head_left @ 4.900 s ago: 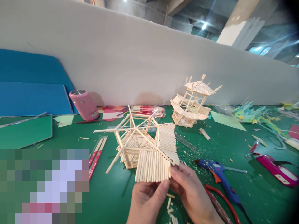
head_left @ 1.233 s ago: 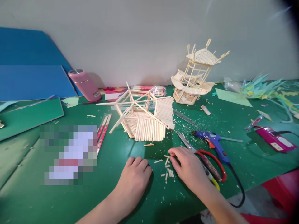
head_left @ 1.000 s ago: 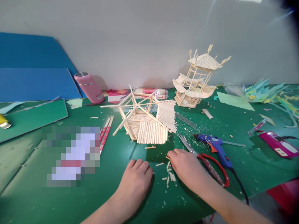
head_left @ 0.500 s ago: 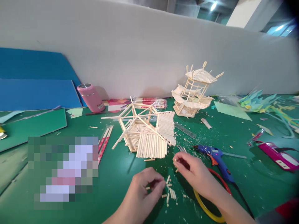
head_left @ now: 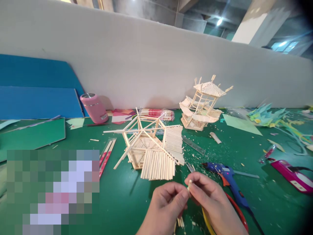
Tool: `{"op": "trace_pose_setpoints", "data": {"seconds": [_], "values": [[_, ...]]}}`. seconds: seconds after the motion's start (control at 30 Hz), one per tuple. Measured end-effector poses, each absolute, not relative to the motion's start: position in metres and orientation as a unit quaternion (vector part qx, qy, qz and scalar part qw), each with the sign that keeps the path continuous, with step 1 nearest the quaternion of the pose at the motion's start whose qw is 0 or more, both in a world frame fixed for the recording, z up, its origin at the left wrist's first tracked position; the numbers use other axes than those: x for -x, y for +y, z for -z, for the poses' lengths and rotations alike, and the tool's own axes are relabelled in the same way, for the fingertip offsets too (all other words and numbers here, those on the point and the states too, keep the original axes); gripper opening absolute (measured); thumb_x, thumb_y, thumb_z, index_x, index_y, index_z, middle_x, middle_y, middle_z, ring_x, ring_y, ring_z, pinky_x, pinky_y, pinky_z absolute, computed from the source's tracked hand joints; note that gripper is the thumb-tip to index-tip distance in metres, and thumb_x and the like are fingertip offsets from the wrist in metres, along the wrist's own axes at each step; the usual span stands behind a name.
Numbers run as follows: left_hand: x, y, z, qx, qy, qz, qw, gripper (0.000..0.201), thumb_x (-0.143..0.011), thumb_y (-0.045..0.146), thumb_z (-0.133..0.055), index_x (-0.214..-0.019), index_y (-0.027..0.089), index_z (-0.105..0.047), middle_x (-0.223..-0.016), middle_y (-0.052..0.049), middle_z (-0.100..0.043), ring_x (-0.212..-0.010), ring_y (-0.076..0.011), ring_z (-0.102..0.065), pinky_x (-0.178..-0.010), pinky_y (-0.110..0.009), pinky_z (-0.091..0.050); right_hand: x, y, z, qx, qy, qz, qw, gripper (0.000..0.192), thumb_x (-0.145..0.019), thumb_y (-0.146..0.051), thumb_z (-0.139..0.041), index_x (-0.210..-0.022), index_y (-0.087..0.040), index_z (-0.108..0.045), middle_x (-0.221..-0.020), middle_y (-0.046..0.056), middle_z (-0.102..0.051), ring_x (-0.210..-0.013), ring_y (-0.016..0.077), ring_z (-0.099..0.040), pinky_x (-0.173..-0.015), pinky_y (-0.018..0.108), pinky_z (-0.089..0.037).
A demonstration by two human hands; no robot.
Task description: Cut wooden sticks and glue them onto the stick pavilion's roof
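My left hand (head_left: 168, 204) and my right hand (head_left: 210, 200) meet at the fingertips low in the middle, pinching a short piece of wooden stick (head_left: 189, 185) between them. Just beyond them on the green table (head_left: 122, 202) stands a hexagonal stick roof frame (head_left: 151, 148), two of its faces covered with rows of sticks. A few cut stick bits (head_left: 180, 222) lie under my hands.
A finished stick pavilion (head_left: 201, 106) stands at the back by the white wall. A blue glue gun (head_left: 226, 176) and red-handled scissors (head_left: 238, 213) lie right of my hands. Packets of chopsticks (head_left: 106, 155), a pink flask (head_left: 94, 107), a metal ruler (head_left: 194, 145) and paper scraps lie around.
Both hands rose from the table, where they had been picking among the cut bits, and came together at the fingertips on a short stick piece. The view tilted upward.
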State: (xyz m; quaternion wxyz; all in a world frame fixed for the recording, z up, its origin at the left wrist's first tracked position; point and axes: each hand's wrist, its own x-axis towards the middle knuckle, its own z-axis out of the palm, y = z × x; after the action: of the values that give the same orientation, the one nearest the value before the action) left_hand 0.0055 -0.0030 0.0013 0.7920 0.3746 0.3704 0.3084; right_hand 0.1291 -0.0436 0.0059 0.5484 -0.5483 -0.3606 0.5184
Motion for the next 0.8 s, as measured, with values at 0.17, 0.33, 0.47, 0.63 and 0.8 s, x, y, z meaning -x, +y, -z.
{"op": "trace_pose_setpoints", "data": {"seconds": [0.17,0.33,0.47,0.63,0.8], "values": [[-0.009,-0.005,0.002,-0.300,0.350,-0.314,0.830,0.035,-0.057,0.045,-0.076,-0.057,0.014,-0.060,-0.043,0.006,-0.045,-0.040,-0.0034,-0.030,-0.043,-0.019,-0.018,-0.124,-0.047,0.001,0.536,-0.324,-0.528,0.573,0.013,-0.076,-0.034,-0.064,-0.070,-0.023,-0.063,-0.067,-0.003,-0.052,-0.063,0.0121,-0.048,-0.060,0.024,-0.040],[-0.009,-0.007,0.002,-0.295,0.341,-0.312,0.836,0.037,-0.056,0.047,-0.075,-0.056,0.014,-0.060,-0.041,0.006,-0.045,-0.036,-0.0021,-0.029,-0.040,-0.020,-0.017,-0.122,-0.047,-0.001,0.520,-0.315,-0.543,0.579,0.013,-0.077,-0.034,-0.062,-0.072,-0.022,-0.060,-0.069,-0.003,-0.048,-0.060,0.0110,-0.046,-0.057,0.024,-0.039],[-0.008,-0.007,-0.001,-0.291,0.341,-0.320,0.835,0.038,-0.057,0.049,-0.074,-0.055,0.014,-0.060,-0.041,0.006,-0.046,-0.036,-0.0023,-0.031,-0.040,-0.019,-0.017,-0.117,-0.045,-0.007,0.505,-0.299,-0.580,0.564,0.016,-0.079,-0.038,-0.059,-0.074,-0.022,-0.059,-0.062,-0.003,-0.046,-0.058,0.0114,-0.044,-0.050,0.022,-0.037],[-0.012,-0.007,-0.001,-0.307,0.355,-0.345,0.813,0.033,-0.058,0.044,-0.075,-0.055,0.014,-0.063,-0.049,0.001,-0.057,-0.039,-0.0039,-0.030,-0.039,-0.019,-0.019,-0.116,-0.037,-0.011,0.519,-0.289,-0.535,0.601,0.026,-0.076,-0.040,-0.062,-0.062,-0.020,-0.055,-0.055,-0.005,-0.038,-0.053,0.0093,-0.034,-0.048,0.021,-0.030],[-0.019,-0.008,0.004,-0.312,0.367,-0.398,0.781,0.028,-0.063,0.039,-0.072,-0.053,0.014,-0.062,-0.047,0.001,-0.057,-0.042,-0.0072,-0.034,-0.041,-0.019,-0.024,-0.121,-0.029,-0.017,0.485,-0.282,-0.600,0.570,0.028,-0.079,-0.037,-0.060,-0.061,-0.018,-0.051,-0.053,-0.006,-0.037,-0.049,0.0078,-0.028,-0.047,0.022,-0.025]]}}
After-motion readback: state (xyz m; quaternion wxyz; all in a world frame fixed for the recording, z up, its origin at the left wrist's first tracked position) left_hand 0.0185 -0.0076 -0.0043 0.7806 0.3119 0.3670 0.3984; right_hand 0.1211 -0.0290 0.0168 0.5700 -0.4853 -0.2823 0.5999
